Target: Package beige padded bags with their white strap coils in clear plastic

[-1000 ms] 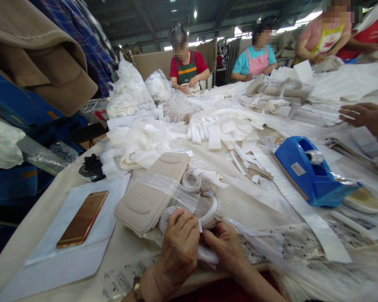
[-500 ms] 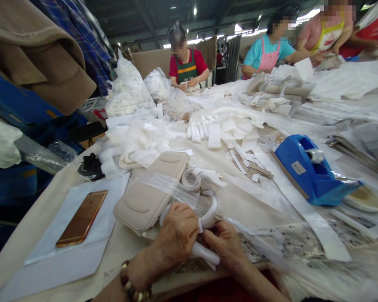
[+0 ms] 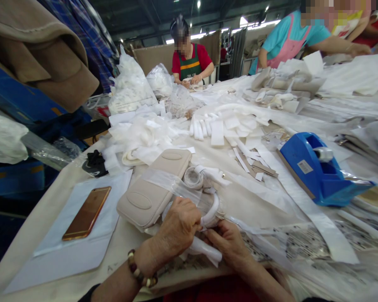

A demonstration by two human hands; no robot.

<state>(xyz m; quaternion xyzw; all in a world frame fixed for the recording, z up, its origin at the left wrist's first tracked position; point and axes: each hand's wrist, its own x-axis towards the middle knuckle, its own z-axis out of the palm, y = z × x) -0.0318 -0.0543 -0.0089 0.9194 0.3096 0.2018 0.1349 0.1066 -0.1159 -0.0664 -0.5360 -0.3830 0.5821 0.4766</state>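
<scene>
A beige bag (image 3: 154, 186) with two stitched oval patches lies on its side, a clear plastic strip across it. Beside it a white-wrapped curved handle (image 3: 211, 214) arches up near a rolled strap (image 3: 193, 177) in white wrapping. My left hand (image 3: 182, 222), with a beaded bracelet at the wrist, is closed around the wrapped handle by the bag's near edge. Just to the right, my right hand (image 3: 227, 240) pinches the same handle's lower part, its fingertips partly hidden. Below and between both hands sticks out a white wrapped end (image 3: 204, 249).
A blue tape dispenser (image 3: 318, 172) stands at the right beside a long white strip (image 3: 315, 218). At the left, a phone (image 3: 87, 213) rests on white sheets. Loose white wrapping pieces (image 3: 141, 136) and plastic bags lie further back. Several co-workers stand across the table.
The view has shifted slightly, so the table things appear a little further right. Both hands stay at the wrapped handle with nearly the same hold. A co-worker in blue reaches further right.
</scene>
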